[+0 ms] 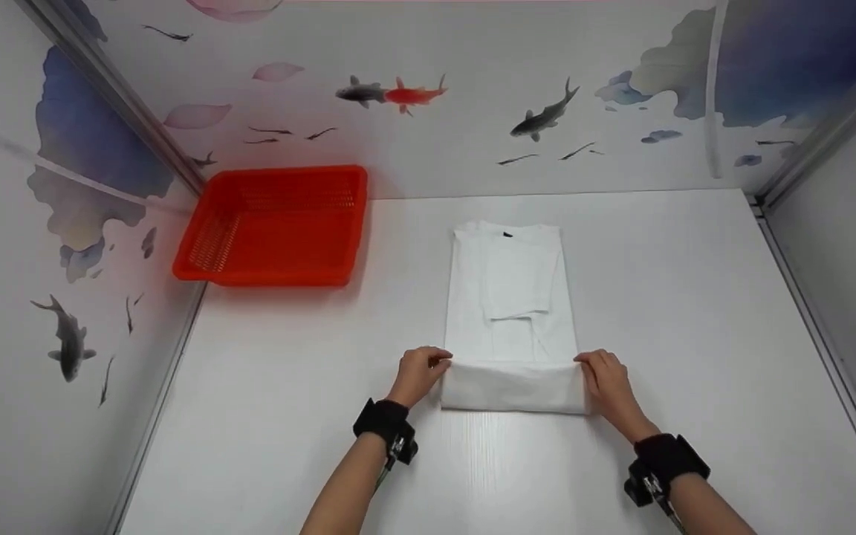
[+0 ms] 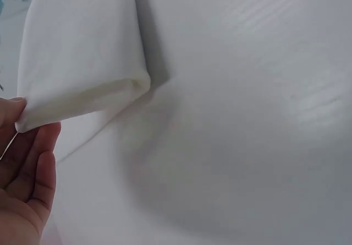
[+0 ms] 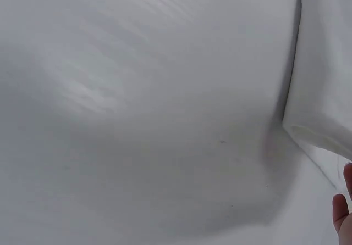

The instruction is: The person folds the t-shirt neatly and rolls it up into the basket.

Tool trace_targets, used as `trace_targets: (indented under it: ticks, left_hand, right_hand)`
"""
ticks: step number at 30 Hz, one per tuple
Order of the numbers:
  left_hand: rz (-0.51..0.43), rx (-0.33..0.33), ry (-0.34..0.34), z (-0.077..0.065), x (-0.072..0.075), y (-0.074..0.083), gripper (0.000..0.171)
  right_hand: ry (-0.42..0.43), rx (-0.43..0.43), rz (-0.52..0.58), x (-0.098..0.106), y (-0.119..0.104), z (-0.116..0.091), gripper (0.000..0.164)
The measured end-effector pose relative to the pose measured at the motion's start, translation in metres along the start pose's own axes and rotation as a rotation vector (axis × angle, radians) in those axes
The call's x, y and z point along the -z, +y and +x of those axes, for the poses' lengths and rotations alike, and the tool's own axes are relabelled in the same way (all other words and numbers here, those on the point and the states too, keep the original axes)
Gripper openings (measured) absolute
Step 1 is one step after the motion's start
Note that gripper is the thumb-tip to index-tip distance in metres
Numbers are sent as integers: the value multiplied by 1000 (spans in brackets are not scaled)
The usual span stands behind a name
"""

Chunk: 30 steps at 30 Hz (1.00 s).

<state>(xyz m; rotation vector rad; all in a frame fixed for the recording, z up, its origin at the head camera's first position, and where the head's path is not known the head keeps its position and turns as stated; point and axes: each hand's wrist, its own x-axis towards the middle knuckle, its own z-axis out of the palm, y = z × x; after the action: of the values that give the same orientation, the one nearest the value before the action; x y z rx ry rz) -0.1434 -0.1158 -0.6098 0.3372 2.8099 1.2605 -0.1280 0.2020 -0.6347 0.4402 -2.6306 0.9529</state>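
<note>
A white T-shirt [image 1: 465, 297] lies on the table, its sides folded in, the collar with a small dark label at the far end. Its near end is turned up into a flat band across the width. My left hand [image 1: 422, 371] pinches the left corner of that band between thumb and fingers; the left wrist view shows the folded edge [image 2: 82, 99] in its grip. At the opposite corner my right hand [image 1: 608, 383] pinches the band's edge. Only a few fingertips [image 3: 341, 207] of it show in the right wrist view, beside the fold.
A red plastic basket [image 1: 279, 238] with perforated sides stands at the back left of the white table [image 1: 695, 312]. Printed panels with fish and petals [image 1: 472, 148] wall the table at the back and both sides. Each wrist wears a black strap with a camera and cable.
</note>
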Motion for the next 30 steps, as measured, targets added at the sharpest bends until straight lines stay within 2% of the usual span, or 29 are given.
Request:
trace_targets:
  ticks: [5,11,16,18,21,26,30]
  left_hand:
    - [-31,95,22,11,-10,-7,14]
    - [21,154,49,19,-20,-11,12]
    - [70,127,113,21,-28,-13,10]
    - [102,106,146,21,-31,-15,8]
    - [114,109,174,20,-35,-17,7]
    - [139,93,182,19,-36,-18,7]
    - [156,76,174,18,-31,-15,9]
  right_hand:
    - [-96,-111,-25,-8,3,12,8]
    - [-168,-161,-76,-14,8,18,8]
    - [-190,-154,-138,-17,10,21,7]
    - [-182,-147,-155,-17,10,21,6]
    - [-163,-150,-186,-18,11,20,5]
    - [-137,-158,-197,-18,13,20,6]
    - [-128,-155,-155,-14,11,19,7]
